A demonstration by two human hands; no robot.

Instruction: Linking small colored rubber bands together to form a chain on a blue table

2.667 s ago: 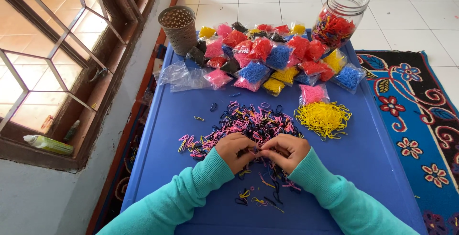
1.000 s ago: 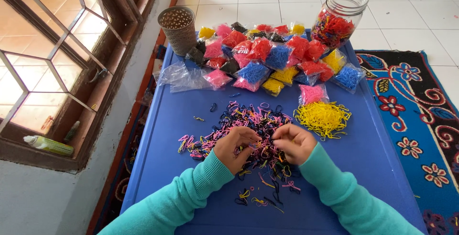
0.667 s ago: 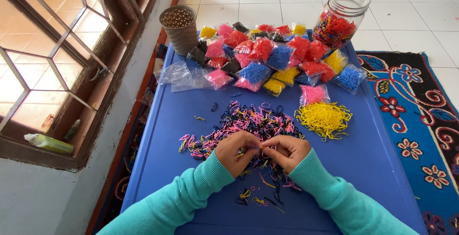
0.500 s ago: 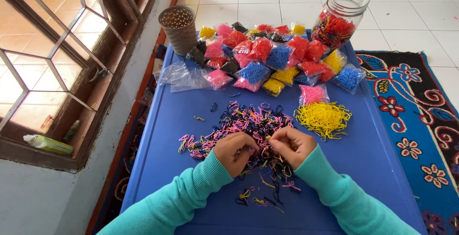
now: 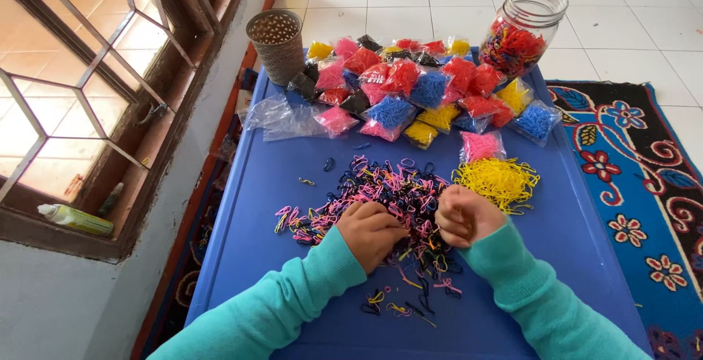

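A heap of small mixed rubber bands (image 5: 388, 191), black, pink and yellow, lies in the middle of a blue table (image 5: 256, 206). My left hand (image 5: 370, 232) rests on the near edge of the heap with its fingers curled down into the bands. My right hand (image 5: 463, 216) is closed in a loose fist just right of the heap, fingertips pinched together; what it holds is too small to tell. A separate pile of yellow bands (image 5: 498, 180) lies just beyond my right hand. Both arms wear teal sleeves.
Several small bags of coloured bands (image 5: 410, 85) crowd the far end of the table, with empty clear bags (image 5: 282, 118) at the left. A perforated brown cup (image 5: 277, 45) and a glass jar of bands (image 5: 520, 30) stand behind. Window wall at left, patterned rug (image 5: 644, 184) at right.
My hands came together over the near edge of the heap and drew apart again; now the right hand is lifted slightly to the right, the left stays on the bands.
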